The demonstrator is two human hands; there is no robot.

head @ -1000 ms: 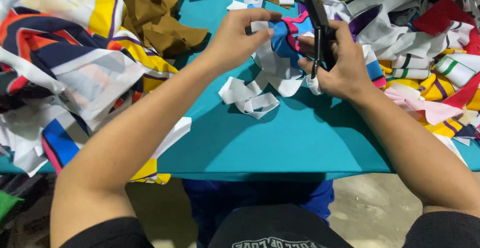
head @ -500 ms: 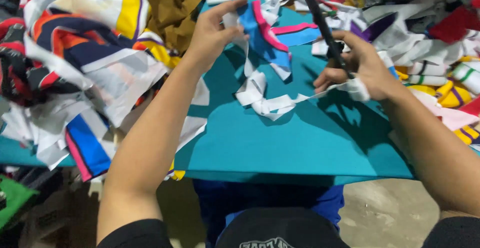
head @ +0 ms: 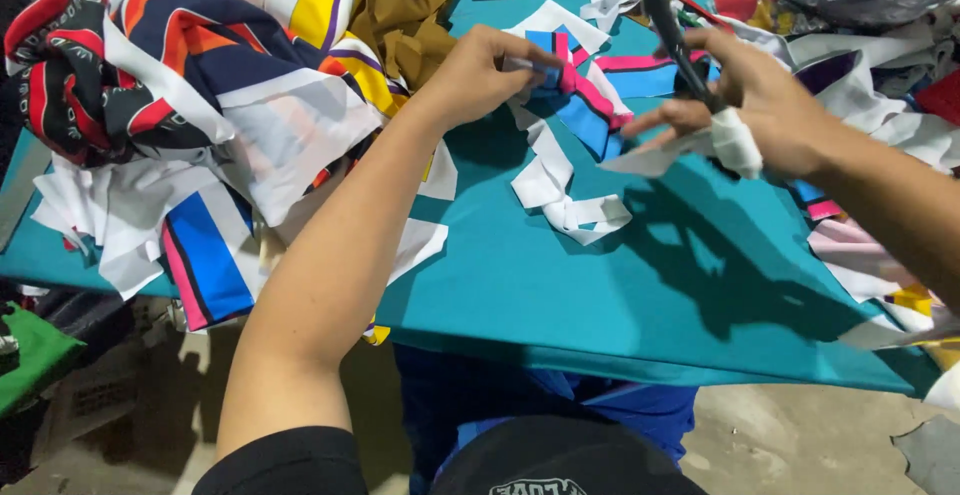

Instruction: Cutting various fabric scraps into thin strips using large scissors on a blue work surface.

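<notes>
- Head view: the left hand (head: 480, 75) pinches the edge of a blue and pink cloth piece (head: 590, 115) lying on the teal counter (head: 600, 295).
- The right hand (head: 770, 105) is closed around black scissors (head: 665, 20) (a white wrap sits on one finger) and also grips a pale scrap (head: 650, 160).
- The cloth looks light, limp and prone to bunching; an edge or corner seems the best hold.
- White strips (head: 565, 200) curl just beside it.

A teal cloth-covered table (head: 600, 295) carries a heap of striped fabric (head: 190, 85) in navy, red, orange, yellow and white, beside a crumpled mustard-brown cloth (head: 410, 5). White curled fabric strips (head: 560, 195) lie near a blue, pink and white striped cloth piece (head: 590, 105). The long scissors (head: 665, 20) are black.
</notes>
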